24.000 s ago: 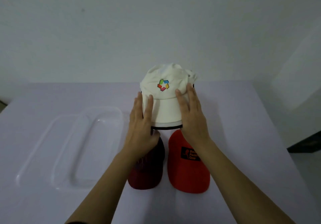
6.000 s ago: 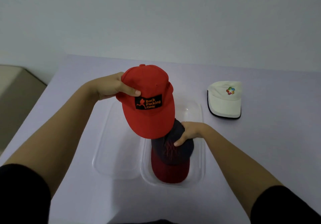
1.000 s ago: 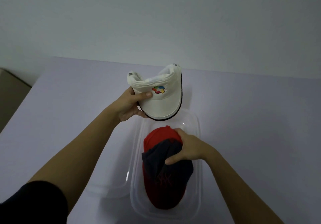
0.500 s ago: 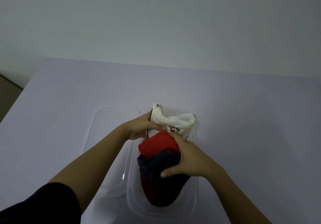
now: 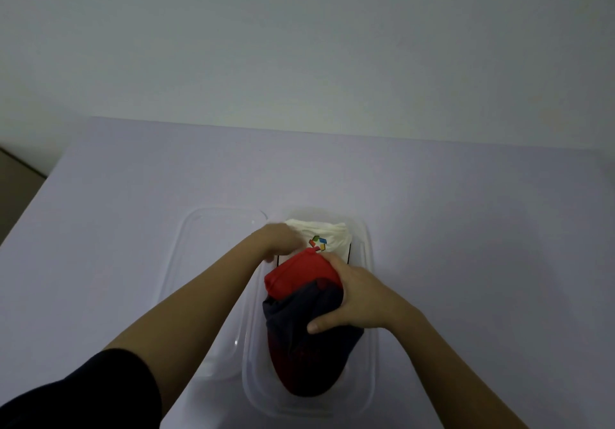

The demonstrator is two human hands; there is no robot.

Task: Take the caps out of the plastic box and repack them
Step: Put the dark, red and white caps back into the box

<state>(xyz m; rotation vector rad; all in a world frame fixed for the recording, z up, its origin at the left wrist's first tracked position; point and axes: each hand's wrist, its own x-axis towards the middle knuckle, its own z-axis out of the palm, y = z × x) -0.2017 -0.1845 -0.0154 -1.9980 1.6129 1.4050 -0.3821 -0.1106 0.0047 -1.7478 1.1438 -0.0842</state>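
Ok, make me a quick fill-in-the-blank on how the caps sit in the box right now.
The plastic box holds ____ caps. Between the white cap and the dark cap sits the ____ cap. The clear lid lies on the box's ____ side. Missing words: three; red; left.

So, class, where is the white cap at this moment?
In the head view, the white cap sits at the far end of the clear plastic box, just behind the red cap, with the left hand at its left edge.
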